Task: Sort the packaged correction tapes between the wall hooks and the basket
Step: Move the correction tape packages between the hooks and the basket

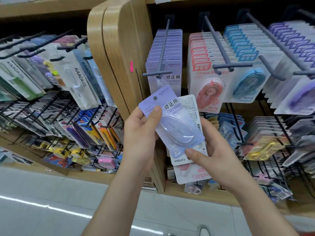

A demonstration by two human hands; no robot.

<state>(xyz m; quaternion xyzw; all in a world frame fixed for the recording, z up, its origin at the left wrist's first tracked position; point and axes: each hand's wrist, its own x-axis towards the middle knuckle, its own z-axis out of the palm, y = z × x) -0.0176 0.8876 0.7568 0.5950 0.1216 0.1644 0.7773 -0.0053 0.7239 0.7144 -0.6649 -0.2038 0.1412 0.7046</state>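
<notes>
We note left hand (141, 133) pinching the lilac pack (175, 123), right hand (218, 150) gripping 2 half-covered packs (189, 106) behind, below the hook (164, 48).

Hands: two, left hand (139, 132) and right hand (216, 150). Packs in hand: three, namely one lilac pack (177, 123), one white-backed pack (190, 106) and one pink pack (192, 174). Upper hooks (164, 45), right panel: four. Hung rows: four, namely lilac row (173, 48), pink row (199, 53), blue row (238, 41) and purple row (289, 36). Packs per row: too overlapped to count.

Head-worn view (close) facing wall hooks (219, 46)
</notes>
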